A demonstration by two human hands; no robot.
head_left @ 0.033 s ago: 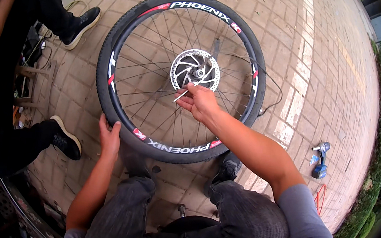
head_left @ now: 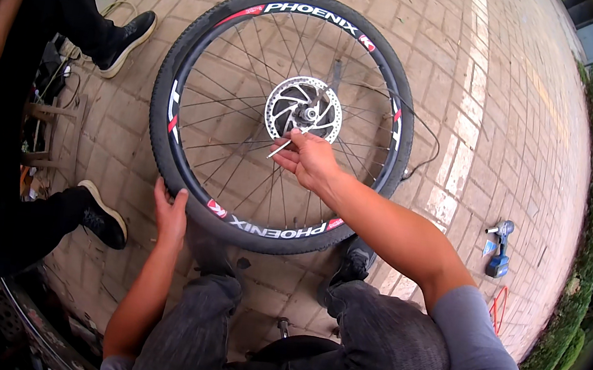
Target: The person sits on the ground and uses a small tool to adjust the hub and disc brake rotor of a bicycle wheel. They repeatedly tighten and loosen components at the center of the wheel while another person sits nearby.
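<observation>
Head view shows the black spoked bicycle wheel point(head_left: 282, 119) lying flat on the brick pavement point(head_left: 473, 96), unmoved since the earlier frame, right hand point(head_left: 311, 161) still pinching a thin silver tool point(head_left: 280, 148) beside the silver brake disc point(head_left: 304, 109), left hand point(head_left: 171, 212) open, steadying the tyre's near edge.

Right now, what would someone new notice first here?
A bicycle wheel stands on the brick paving at centre. The right hand holds a thin tool by the brake disc, while the left hand steadies the tyre. A blue power tool lies at right.
</observation>
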